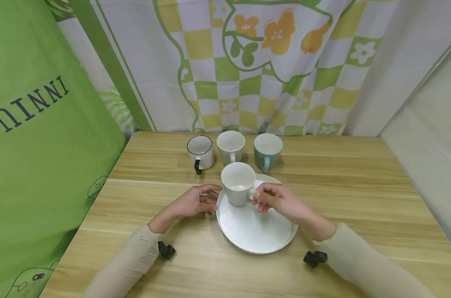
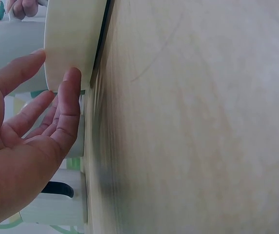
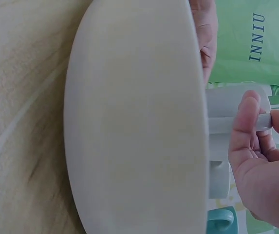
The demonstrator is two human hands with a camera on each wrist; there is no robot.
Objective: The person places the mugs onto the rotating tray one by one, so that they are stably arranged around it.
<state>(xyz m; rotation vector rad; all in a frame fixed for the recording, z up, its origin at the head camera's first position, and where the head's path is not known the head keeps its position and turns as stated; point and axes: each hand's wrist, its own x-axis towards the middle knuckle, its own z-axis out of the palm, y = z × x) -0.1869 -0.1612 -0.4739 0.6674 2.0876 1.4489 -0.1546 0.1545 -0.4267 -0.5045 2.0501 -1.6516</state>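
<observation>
My right hand pinches the handle of a white mug, which stands upright over the back left part of a round white tray. In the right wrist view, thumb and fingers close around that handle. Beside the tray's left edge is my left hand, its fingers loosely bent and the fingertips right at the rim. From the left wrist view, the thumb and a finger reach the tray's raised side wall, with nothing gripped in the palm.
Behind the tray stand three more mugs in a row: a white one with a black rim and handle, a plain white one and a teal one. The wooden table ends at a patterned curtain. Green fabric hangs at left.
</observation>
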